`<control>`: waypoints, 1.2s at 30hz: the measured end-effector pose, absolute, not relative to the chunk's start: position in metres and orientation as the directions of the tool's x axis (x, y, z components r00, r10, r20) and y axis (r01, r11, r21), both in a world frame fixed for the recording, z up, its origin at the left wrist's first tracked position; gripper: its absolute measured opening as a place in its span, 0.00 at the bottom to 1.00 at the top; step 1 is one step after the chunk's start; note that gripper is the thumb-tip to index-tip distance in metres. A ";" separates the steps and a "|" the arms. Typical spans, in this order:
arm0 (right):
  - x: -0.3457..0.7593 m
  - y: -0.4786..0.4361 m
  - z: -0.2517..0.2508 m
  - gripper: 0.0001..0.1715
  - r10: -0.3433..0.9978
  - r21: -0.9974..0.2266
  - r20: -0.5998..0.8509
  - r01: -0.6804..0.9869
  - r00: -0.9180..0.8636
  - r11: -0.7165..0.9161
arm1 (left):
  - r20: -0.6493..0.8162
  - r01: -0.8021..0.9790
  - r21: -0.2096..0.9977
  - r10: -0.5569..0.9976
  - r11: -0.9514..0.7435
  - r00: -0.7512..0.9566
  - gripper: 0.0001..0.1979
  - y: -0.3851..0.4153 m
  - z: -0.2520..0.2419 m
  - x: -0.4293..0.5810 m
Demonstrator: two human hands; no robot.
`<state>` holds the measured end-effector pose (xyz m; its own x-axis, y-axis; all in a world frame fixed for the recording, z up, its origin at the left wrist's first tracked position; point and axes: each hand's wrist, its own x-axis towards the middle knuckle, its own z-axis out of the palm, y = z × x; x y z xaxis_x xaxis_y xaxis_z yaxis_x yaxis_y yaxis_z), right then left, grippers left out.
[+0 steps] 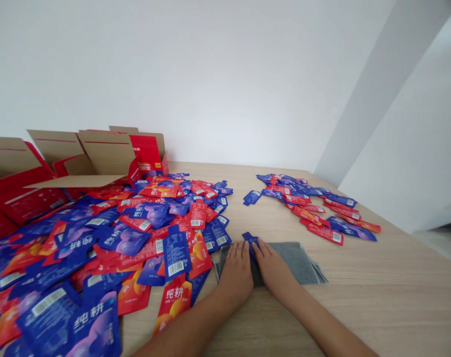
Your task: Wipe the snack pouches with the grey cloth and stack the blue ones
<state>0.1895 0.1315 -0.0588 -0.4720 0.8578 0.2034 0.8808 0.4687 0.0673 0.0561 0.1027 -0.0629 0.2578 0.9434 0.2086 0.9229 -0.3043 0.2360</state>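
Both my hands rest side by side on a folded grey cloth (298,260) on the wooden table (377,297). My left hand (237,270) lies flat, fingers together and stretched out, on the cloth's left end. My right hand (272,267) lies next to it, fingers stretched forward. A blue sachet (250,240) sticks out between the two hands at the fingertips; both hands press on it against the cloth. How much of it lies under the palms is hidden.
A large heap of red and blue sachets (110,248) covers the table's left half. A smaller heap of sachets (318,208) lies at the back right. Open red cardboard boxes (84,158) stand at the back left. A white wall rises behind.
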 end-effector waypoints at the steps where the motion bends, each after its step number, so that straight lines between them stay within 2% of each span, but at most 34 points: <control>1: 0.189 0.127 -0.055 0.29 0.868 0.086 0.184 0.888 -0.461 0.453 | 0.207 0.922 0.239 0.944 -0.304 0.257 0.30 0.103 -0.063 0.056; 5: 0.187 0.110 -0.046 0.28 0.893 0.117 0.132 0.902 -0.429 0.416 | 0.166 0.923 0.250 0.952 -0.292 0.256 0.29 0.101 -0.059 0.056; 11: 0.205 0.130 -0.042 0.25 0.858 0.052 0.204 0.880 -0.471 0.471 | 0.167 0.920 0.259 0.952 -0.295 0.258 0.30 0.101 -0.054 0.056; 17: 0.230 0.139 -0.027 0.25 0.905 -0.156 0.293 0.918 -0.309 0.365 | 0.177 0.918 0.272 0.953 -0.288 0.246 0.29 0.102 -0.060 0.056; 20: 0.227 0.128 -0.010 0.21 0.868 -0.329 0.391 0.835 -0.306 0.442 | 0.170 0.916 0.290 0.957 -0.277 0.235 0.32 0.101 -0.060 0.057; 23: 0.219 0.118 -0.002 0.20 0.847 -0.438 0.385 0.736 -0.365 0.516 | 0.128 0.907 0.328 0.963 -0.266 0.236 0.33 0.101 -0.055 0.057; 25: 0.214 0.114 -0.006 0.19 0.829 -0.415 0.319 0.719 -0.459 0.557 | 0.103 0.899 0.365 0.970 -0.242 0.219 0.33 0.102 -0.052 0.057; 30: 0.207 0.119 -0.041 0.28 0.737 -0.213 0.130 0.708 -0.663 0.674 | 0.097 0.858 0.483 0.985 -0.173 0.143 0.34 0.105 -0.056 0.056; 33: 0.203 0.130 -0.054 0.27 0.750 -0.172 0.118 0.730 -0.651 0.661 | 0.137 0.850 0.492 0.981 -0.188 0.137 0.33 0.108 -0.060 0.057; 36: 0.200 0.143 -0.059 0.28 0.803 -0.215 0.174 0.774 -0.570 0.596 | 0.210 0.845 0.492 0.970 -0.212 0.121 0.29 0.109 -0.060 0.058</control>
